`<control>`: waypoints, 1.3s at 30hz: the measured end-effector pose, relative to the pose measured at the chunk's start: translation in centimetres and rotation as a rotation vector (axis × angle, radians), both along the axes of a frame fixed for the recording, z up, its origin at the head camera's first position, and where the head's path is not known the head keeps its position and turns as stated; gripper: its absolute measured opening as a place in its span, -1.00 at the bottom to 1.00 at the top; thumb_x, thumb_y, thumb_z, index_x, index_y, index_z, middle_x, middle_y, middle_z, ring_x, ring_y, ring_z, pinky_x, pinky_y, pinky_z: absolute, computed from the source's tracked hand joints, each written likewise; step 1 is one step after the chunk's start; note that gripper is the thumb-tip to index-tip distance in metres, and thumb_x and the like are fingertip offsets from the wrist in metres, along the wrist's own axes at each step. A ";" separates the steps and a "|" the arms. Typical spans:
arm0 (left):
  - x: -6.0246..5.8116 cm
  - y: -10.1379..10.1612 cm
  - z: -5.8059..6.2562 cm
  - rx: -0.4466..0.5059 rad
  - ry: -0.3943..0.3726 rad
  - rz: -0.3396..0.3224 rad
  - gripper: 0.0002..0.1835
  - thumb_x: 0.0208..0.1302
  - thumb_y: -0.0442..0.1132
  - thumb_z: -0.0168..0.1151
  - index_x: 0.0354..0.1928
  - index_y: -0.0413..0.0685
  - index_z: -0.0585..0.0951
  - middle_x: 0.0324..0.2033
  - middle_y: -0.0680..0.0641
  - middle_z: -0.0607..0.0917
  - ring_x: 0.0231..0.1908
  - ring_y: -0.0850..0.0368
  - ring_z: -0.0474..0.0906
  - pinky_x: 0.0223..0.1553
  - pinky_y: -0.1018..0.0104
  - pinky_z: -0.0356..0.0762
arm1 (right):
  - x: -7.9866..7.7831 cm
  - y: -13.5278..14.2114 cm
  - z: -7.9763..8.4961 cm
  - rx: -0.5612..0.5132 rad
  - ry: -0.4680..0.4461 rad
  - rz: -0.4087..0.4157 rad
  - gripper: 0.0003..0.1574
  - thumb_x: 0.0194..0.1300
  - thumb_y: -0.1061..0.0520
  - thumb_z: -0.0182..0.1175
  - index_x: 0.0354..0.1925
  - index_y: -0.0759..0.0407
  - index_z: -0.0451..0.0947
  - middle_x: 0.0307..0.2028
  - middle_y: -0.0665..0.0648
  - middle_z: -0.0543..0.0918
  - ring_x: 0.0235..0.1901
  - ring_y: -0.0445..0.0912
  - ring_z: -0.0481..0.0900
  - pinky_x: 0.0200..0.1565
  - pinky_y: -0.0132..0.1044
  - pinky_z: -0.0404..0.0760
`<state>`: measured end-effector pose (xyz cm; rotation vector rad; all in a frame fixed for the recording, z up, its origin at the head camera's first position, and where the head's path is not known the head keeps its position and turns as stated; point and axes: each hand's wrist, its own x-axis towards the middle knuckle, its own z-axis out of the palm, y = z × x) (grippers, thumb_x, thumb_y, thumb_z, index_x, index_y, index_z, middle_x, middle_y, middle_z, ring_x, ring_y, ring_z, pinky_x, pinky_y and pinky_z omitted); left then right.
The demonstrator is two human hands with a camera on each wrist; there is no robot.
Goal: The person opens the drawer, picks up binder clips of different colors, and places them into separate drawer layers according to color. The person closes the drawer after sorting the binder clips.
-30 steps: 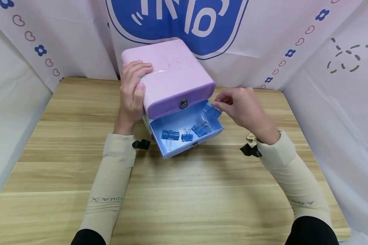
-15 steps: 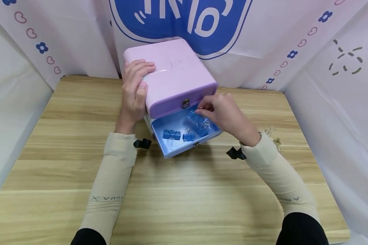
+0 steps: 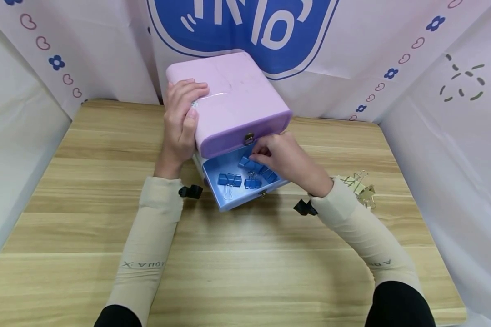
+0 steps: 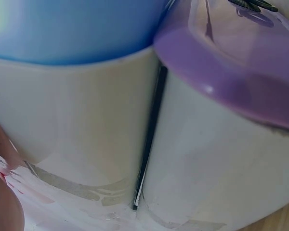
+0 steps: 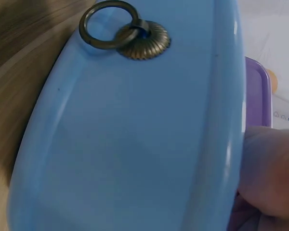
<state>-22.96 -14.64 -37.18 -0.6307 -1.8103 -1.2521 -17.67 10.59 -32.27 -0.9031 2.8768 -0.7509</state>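
Blue clips point(image 3: 230, 180) are lying in the pulled-out drawer point(image 5: 125, 134), and just behind some of them the right hand point(image 3: 285, 156) is pinching one more clip point(image 3: 248, 162), so it seems to be placing that clip there, and next that hand may be needing to loosen gently. These clips are looking small and shiny, wiry at one end and not all the same width. Farther back, the left hand point(image 3: 181, 116), laid out and not clutching, is resting on the pink box point(image 3: 229, 91), maybe steadying it.
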 end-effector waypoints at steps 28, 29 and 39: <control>0.5 0.5 0.8 0.020 -0.003 -0.004 -0.39 0.24 -0.11 -0.19 0.06 -0.34 0.71 0.13 -0.31 0.74 0.32 -0.27 0.49 0.67 -0.02 -0.14 | 2.9 2.8 3.2 0.046 0.180 -0.007 -0.77 0.37 0.07 0.42 -0.26 0.24 0.78 -0.38 0.12 0.83 -0.41 -0.10 0.78 -0.27 -0.23 0.78; 0.5 0.6 0.8 0.019 -0.002 -0.005 -0.39 0.24 -0.11 -0.19 0.06 -0.34 0.71 0.13 -0.31 0.74 0.32 -0.28 0.49 0.67 -0.02 -0.14 | 3.2 3.1 3.3 0.046 0.189 -0.008 -0.77 0.37 0.07 0.42 -0.27 0.24 0.78 -0.39 0.11 0.83 -0.41 -0.10 0.78 -0.27 -0.22 0.78; 0.8 0.7 1.0 0.027 -0.008 -0.001 -0.38 0.23 -0.11 -0.19 0.05 -0.36 0.70 0.12 -0.33 0.74 0.30 -0.30 0.49 0.67 -0.04 -0.14 | 5.9 4.8 3.4 0.029 0.202 -0.024 -0.78 0.33 0.06 0.45 -0.23 0.22 0.81 -0.40 0.06 0.82 -0.41 -0.17 0.75 -0.23 -0.21 0.80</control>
